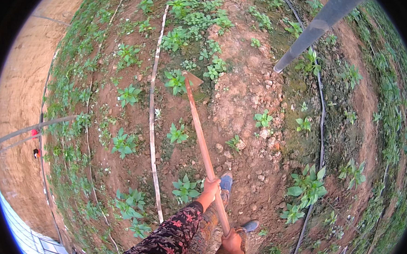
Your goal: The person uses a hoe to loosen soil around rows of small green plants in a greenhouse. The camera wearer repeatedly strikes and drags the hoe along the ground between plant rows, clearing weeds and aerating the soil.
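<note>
A hoe (199, 134) with a long wooden handle slants up from my body. My left hand (211, 187) is closed around the middle part of the handle, its arm in a dark floral sleeve. Lower down, my right hand (231, 242) grips the handle near its end. The metal hoe blade (194, 81) is at the far end, close beside a small green leafy plant (175, 81) and low over or on the soil; whether it touches is not clear. Another leafy plant (185, 189) grows just left of my left hand.
A pale drip hose (152, 123) runs along the bed on the left, and a dark hose (321, 102) on the right. A thick grey pole (309, 33) slants in at the upper right. Clods lie around my shoes (226, 182). Denser weeds (197, 21) grow ahead.
</note>
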